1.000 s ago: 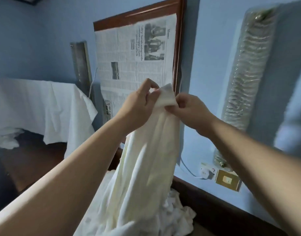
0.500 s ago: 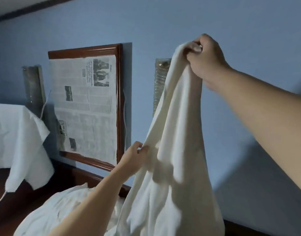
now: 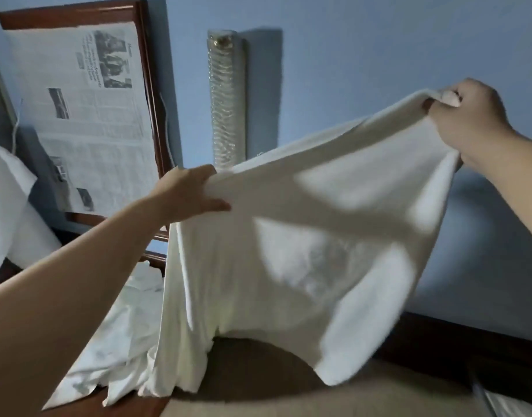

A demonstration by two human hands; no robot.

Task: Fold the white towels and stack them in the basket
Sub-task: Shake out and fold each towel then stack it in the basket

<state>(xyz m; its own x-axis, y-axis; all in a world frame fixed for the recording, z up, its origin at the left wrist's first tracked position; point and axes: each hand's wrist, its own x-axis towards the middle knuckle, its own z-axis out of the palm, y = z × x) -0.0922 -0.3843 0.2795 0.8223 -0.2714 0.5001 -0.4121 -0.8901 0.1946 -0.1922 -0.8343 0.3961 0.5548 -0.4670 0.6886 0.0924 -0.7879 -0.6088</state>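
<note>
White cloth fills the near view: the towel (image 3: 304,236) hangs spread in the air between two raised hands, its lower edge drooping toward the tan surface (image 3: 289,395) below. The left hand (image 3: 188,192) pinches the top edge at the lower, left end, thumb under and fingers over; the right hand (image 3: 466,121) grips a bunched corner higher at the right. No basket is in view. That tilt is the main risk: with one corner so much higher, the edges may not meet squarely and the fold could come out skewed. The left pinch looks light, so a shake might pull the edge free, and the trailing hem could catch on the heap (image 3: 114,341) of more white cloth lying near left. Farther off, another white cloth (image 3: 9,212) drapes at far left. On the blue wall a framed newspaper (image 3: 93,115) shows headlines and photos, but the print is too small and blurred to read; no brand or label shows anywhere.
</note>
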